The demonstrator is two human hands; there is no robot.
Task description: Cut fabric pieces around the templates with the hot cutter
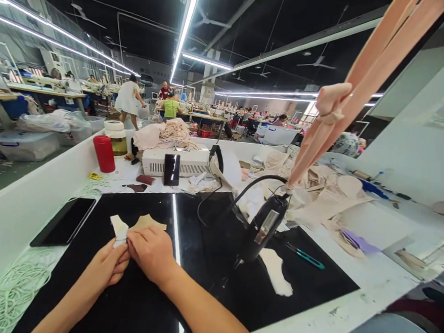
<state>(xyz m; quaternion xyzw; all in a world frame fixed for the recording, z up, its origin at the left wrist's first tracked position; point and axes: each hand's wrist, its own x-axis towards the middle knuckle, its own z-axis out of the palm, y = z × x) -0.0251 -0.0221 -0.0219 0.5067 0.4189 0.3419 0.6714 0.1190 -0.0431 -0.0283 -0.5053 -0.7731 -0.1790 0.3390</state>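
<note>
My left hand [111, 262] and my right hand [151, 249] meet over the left half of a black glossy board [213, 287]. Between their pinched fingers is a small cream fabric piece [118, 225], its upper end sticking up. Behind my right hand a tan cut piece [147, 220] with pointed edges shows; whether that hand touches it I cannot tell. A black handheld tool [265, 225] with a narrow metal tip hangs from pink fabric straps [319, 127]. Beside its tip lies a cream cut piece [276, 272], with teal thread snips [305, 256] farther right.
A tablet [64, 221] and pale green cord [11, 289] lie at left. Behind the board stand a red cylinder [103, 154], a jar [116, 139], a phone [171, 169] and a white vented box [155, 164]. Fabric scraps [319, 188] heap up at right. Other people work farther back.
</note>
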